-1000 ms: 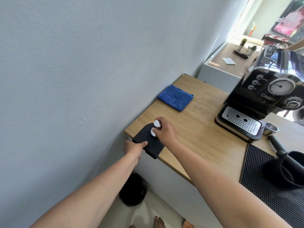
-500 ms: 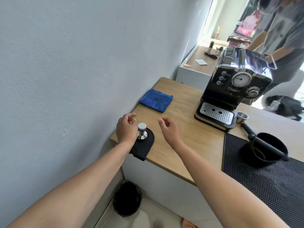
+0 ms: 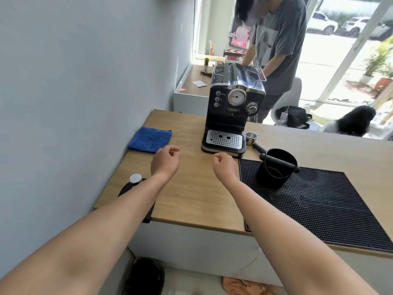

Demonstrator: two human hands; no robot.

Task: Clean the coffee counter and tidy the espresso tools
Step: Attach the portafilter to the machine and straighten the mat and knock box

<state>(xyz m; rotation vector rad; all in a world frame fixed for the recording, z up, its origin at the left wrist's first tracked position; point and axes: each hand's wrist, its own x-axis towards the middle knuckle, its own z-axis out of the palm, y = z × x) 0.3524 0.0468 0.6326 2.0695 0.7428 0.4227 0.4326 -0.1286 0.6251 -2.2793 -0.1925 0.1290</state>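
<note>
Fingers of our left hand (image 3: 165, 160) and right hand (image 3: 225, 165) curl loosely, empty; we should lift the blue cloth (image 3: 150, 139) flat and wipe the desk (image 3: 191, 188) evenly.

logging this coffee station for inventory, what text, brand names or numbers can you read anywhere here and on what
None can be read.
Espresso machine: a small nameplate under the gauge, blurred.
Gauge: dial marks too small to read.
Buttons: tiny symbols beside them, unreadable.
Cloth, knock box, mat, tamper: no text visible.
</note>
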